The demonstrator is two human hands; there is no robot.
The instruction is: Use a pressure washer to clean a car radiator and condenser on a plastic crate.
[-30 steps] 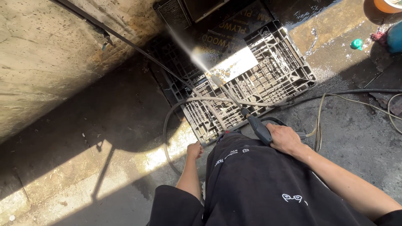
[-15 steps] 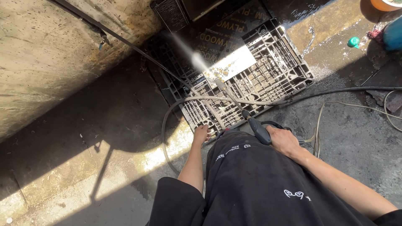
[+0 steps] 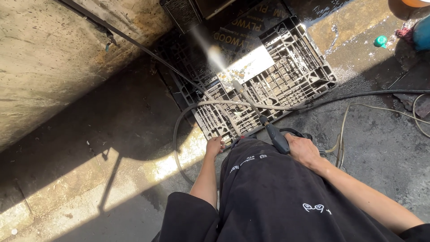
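A grey plastic pallet (image 3: 291,76) lies flat on the wet ground ahead of me. My right hand (image 3: 303,150) grips a black pressure-washer gun (image 3: 277,138). Its thin lance (image 3: 247,98) points away over the pallet and sprays a white jet (image 3: 210,49) toward a dark panel at the far side. My left hand (image 3: 215,145) rests at the pallet's near corner, fingers curled over the edge. A grey hose (image 3: 188,112) loops across the pallet's near side. My black clothing (image 3: 273,197) fills the lower middle.
A stained concrete wall (image 3: 49,58) rises at left with a black pipe (image 3: 134,40) running along it. Black and pale hoses (image 3: 367,96) trail off to the right over the wet ground. At far right sit a small green cap (image 3: 380,41) and a blue container (image 3: 422,33).
My left hand has moved forward from beside my clothing to the pallet's near corner. The spray has swung slightly along the far side. My right hand keeps hold of the gun.
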